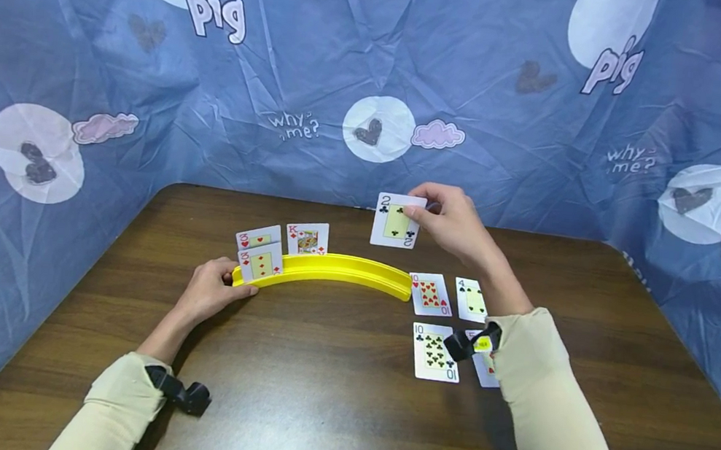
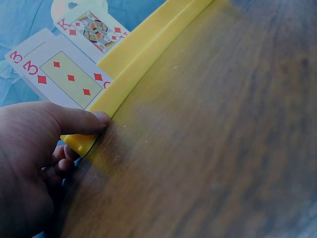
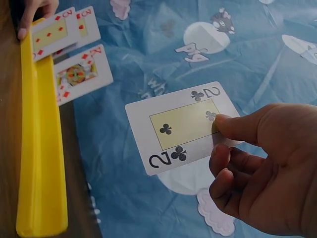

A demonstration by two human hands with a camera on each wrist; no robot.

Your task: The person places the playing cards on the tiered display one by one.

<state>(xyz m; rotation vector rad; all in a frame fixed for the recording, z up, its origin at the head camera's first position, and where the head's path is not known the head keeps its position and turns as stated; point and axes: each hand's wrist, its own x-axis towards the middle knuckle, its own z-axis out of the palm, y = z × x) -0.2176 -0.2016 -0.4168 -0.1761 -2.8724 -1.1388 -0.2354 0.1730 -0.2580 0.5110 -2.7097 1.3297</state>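
A curved yellow card holder (image 1: 349, 270) lies on the wooden table. My left hand (image 1: 210, 291) grips its left end, thumb along the front edge. Upright in the holder near that hand stand the three of diamonds (image 2: 71, 77), the three of hearts (image 1: 258, 236) partly hidden behind it, and the king of diamonds (image 1: 308, 239) a little to the right. My right hand (image 1: 450, 220) pinches the two of clubs (image 3: 181, 126) between thumb and fingers, raised above and behind the holder's right part, its face toward me.
Face up at the holder's right end lie the ten of hearts (image 1: 430, 295), the four of clubs (image 1: 471, 300), the ten of clubs (image 1: 436, 354) and a red-suited card (image 1: 485, 370) partly covered by my right wrist strap. A blue printed cloth (image 1: 379, 51) hangs behind the table (image 1: 290, 393).
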